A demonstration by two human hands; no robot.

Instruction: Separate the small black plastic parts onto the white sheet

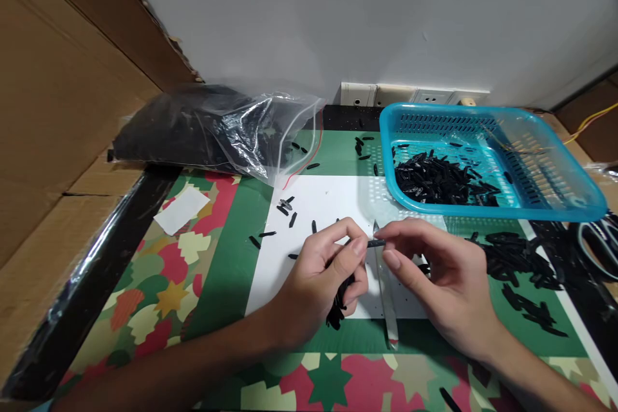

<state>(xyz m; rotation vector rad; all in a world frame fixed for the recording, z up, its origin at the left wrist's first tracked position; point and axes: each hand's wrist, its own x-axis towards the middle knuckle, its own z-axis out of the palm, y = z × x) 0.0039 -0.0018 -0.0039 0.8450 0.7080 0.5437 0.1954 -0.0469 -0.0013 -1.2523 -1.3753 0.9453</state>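
My left hand (333, 264) is closed around a bunch of small black strips (337, 314), whose ends stick out below its fingers. Between its thumb and forefinger it also pinches one black strip (375, 244), pointing right. The thumb and forefinger of my right hand (434, 270) close about the free end of that strip. Under the hands lies a white sheet (265, 277) with scattered black strips (293, 219) on and around it. A slim, pale, pointed tool (387, 309) rests on the sheet between my hands.
A blue basket (483, 210) at the back right holds a heap of black strips (434, 180). More strips (521, 257) lie right of my right hand, near scissors (599, 248). A clear zip bag (217, 132) full of black material lies back left, by cardboard (62, 90).
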